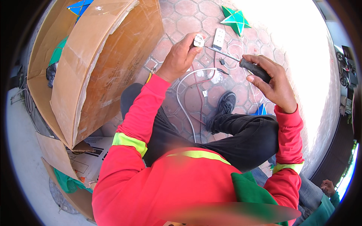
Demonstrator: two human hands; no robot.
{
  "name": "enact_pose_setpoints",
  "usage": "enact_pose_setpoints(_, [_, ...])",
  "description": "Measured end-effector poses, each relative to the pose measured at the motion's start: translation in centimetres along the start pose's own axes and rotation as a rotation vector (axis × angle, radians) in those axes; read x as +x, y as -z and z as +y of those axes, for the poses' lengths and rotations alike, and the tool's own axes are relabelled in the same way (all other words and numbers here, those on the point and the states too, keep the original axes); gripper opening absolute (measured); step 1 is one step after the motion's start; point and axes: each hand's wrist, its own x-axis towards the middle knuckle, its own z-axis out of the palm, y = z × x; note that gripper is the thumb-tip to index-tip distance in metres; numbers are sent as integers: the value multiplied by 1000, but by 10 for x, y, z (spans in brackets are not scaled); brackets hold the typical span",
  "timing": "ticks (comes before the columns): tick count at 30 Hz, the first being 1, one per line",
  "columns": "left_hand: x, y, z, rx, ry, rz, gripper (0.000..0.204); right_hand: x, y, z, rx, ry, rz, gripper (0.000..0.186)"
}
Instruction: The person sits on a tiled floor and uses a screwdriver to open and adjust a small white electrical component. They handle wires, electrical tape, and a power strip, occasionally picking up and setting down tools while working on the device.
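Observation:
My left hand (178,58) pinches a small white electrical fitting (198,40) between thumb and fingers, its contoured face turned up; whether it is a plug or a socket I cannot tell. From the right, my right hand (274,80) grips a screwdriver (256,71) by its dark handle. The metal shaft slants up and left, and its tip lies just beside the fitting, apparently short of touching it. Below both hands a thick white cable (183,101) curves over the paving, its dark end near the screwdriver. Behind the shaft lies a white power strip (218,38).
A large cardboard box (130,52) stands close on my left. Ahead lies a green star lantern (236,21), and a blue star (261,109) sits by my right knee. Thin cords and a black plug (222,61) cross the paving. Another person's hand (328,186) shows at lower right.

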Motion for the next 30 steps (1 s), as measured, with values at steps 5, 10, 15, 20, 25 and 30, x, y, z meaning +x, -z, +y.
enact_pose_setpoints(5, [0, -4, -2, 66, -72, 5, 31, 2, 11, 12, 305, -301, -119, 36])
enact_pose_setpoints(10, [0, -4, -3, 73, -122, 31, 31, 4, 6, 19, 247, -206, -99, 38])
enact_pose_setpoints(15, [1, -3, -1, 56, -98, 14, 32, 8, 10, 23, 684, -510, -137, 36])
enact_pose_setpoints(20, [2, -4, -2, 76, -137, 45, 32, 10, 7, 29, 826, -578, -120, 35])
enact_pose_setpoints(25, [2, -5, -3, 47, -98, 64, 34, 10, 2, 29, 910, -628, -88, 34])
enact_pose_setpoints(30, [3, -5, -5, 53, -66, 54, 35, 6, -4, 19, 522, -417, -76, 33])
